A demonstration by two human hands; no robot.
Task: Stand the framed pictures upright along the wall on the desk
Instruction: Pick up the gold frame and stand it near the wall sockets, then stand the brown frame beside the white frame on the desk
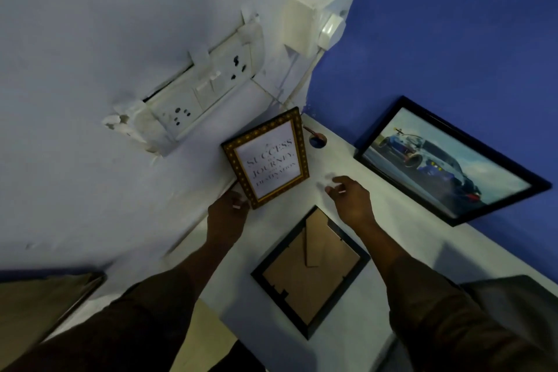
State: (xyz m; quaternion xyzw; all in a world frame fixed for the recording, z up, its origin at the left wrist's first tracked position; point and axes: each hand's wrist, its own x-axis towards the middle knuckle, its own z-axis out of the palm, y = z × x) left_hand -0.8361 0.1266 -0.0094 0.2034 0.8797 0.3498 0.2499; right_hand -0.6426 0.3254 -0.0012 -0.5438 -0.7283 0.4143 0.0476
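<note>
Left hand (228, 211) grips gold frame (267, 157) by its corner, upright at wall; right hand (350, 195) spread wide beside it. Black frame (311, 272) lies face-down just below; car picture (450, 160) leans right.

framed pictures (267, 158) (452, 160) (311, 272) — 3 | hands (227, 214) (351, 198) — 2 | socket panels (193, 96) — 1 | switch boxes (320, 15) — 1
</note>
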